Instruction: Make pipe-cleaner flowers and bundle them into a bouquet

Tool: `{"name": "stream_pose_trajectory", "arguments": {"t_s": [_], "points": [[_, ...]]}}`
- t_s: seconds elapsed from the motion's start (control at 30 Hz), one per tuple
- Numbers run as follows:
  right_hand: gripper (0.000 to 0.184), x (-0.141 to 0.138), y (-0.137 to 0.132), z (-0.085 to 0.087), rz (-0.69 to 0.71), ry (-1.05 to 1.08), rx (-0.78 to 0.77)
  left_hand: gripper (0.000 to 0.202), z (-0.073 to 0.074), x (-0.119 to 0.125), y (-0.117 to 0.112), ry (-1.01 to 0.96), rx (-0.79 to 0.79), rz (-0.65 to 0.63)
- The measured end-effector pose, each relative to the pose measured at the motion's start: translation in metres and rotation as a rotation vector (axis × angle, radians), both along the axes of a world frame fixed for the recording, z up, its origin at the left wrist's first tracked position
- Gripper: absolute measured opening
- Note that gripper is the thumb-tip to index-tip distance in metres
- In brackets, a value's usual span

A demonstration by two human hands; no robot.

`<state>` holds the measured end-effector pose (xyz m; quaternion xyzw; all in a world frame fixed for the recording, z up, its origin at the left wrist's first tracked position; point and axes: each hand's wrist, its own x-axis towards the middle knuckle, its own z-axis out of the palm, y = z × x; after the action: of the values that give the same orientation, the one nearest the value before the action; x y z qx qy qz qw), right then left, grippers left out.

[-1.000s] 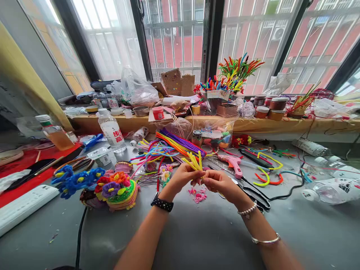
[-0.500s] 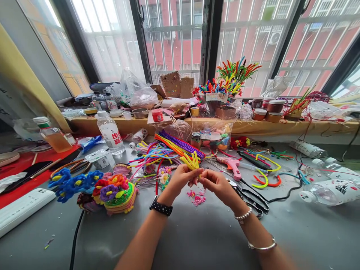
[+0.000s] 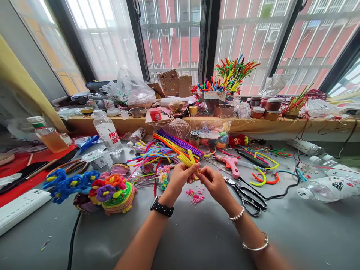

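Note:
My left hand [image 3: 180, 178] and my right hand [image 3: 212, 181] meet above the grey table [image 3: 197, 232], both pinched on a small bundle of yellow pipe cleaners [image 3: 189, 158] whose ends fan upward. Pink fuzzy scraps [image 3: 196, 196] lie on the table just below my hands. Black-handled scissors [image 3: 249, 195] rest right of my right hand, with a pink glue gun [image 3: 231, 163] behind them. A pile of coloured pipe cleaners [image 3: 165, 146] lies beyond my hands.
A pipe-cleaner flower basket [image 3: 112, 189] and blue flowers [image 3: 66, 181] sit at left, near a white power strip [image 3: 19, 210] and water bottle [image 3: 107, 131]. Plastic bottles [image 3: 329, 187] lie at right. The window ledge [image 3: 281, 125] is crowded with jars and craft supplies.
My hands have drawn a little closer to me and lower, the yellow bundle's ends turned and bunched tighter between my fingers. The view has shifted slightly.

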<state>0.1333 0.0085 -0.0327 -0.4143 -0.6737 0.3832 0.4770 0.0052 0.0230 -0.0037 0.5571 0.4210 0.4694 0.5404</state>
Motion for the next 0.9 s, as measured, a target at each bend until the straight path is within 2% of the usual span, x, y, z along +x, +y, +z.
{"name": "stream_pose_trajectory", "arguments": {"t_s": [0.1, 0.23, 0.37, 0.9], "points": [[0.022, 0.002, 0.0, 0.003, 0.072, 0.083, -0.059, 0.038, 0.001, -0.002, 0.001, 0.005, -0.022, -0.015], [0.021, 0.007, -0.002, 0.01, 0.28, 0.22, -0.217, 0.042, 0.002, -0.007, 0.002, 0.008, -0.059, -0.1], [0.023, 0.009, -0.004, 0.013, 0.388, 0.277, -0.268, 0.044, 0.0, -0.01, 0.003, -0.063, -0.095, -0.162], [0.03, 0.011, -0.004, 0.014, 0.312, 0.19, -0.178, 0.045, 0.001, -0.01, 0.002, -0.073, -0.087, -0.195]]}}
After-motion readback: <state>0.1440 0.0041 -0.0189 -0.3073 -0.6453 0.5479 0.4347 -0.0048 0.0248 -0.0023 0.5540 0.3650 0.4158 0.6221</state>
